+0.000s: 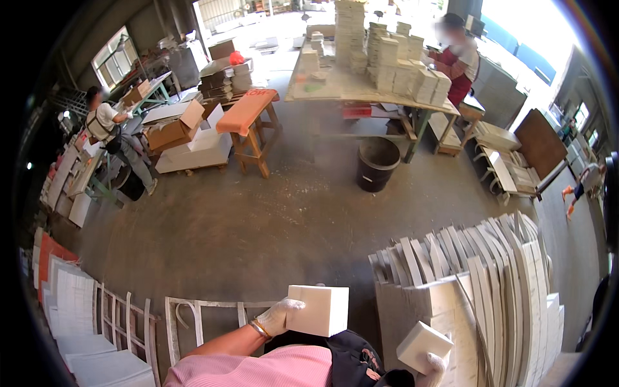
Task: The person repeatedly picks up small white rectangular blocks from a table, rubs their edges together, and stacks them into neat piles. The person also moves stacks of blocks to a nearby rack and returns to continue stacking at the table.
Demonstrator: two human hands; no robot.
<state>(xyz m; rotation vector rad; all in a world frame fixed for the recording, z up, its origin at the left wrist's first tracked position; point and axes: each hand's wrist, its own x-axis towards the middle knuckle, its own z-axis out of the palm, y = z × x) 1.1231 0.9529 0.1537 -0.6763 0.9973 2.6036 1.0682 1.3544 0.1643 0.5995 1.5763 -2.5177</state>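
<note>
My left hand [277, 317], in a white glove, grips a white rectangular block [311, 309] by its left side and holds it up in front of me. Lower right, my right hand [439, 366], gloved too, is closed around a smaller-looking, tilted white block [422, 345]. That block is beside the large bundle of pale boards [461, 290] standing on edge at my right. Whether either block is one piece or a stack I cannot tell. The fingers behind both blocks are hidden.
A metal rack [187, 322] and white stacked sheets [97, 348] stand at my left. Ahead are a black bucket [378, 169], a wooden sawhorse [250, 129] with an orange cover and a worktable [419, 106] bearing pale stacks. People work behind that table and at far left; another is at far right.
</note>
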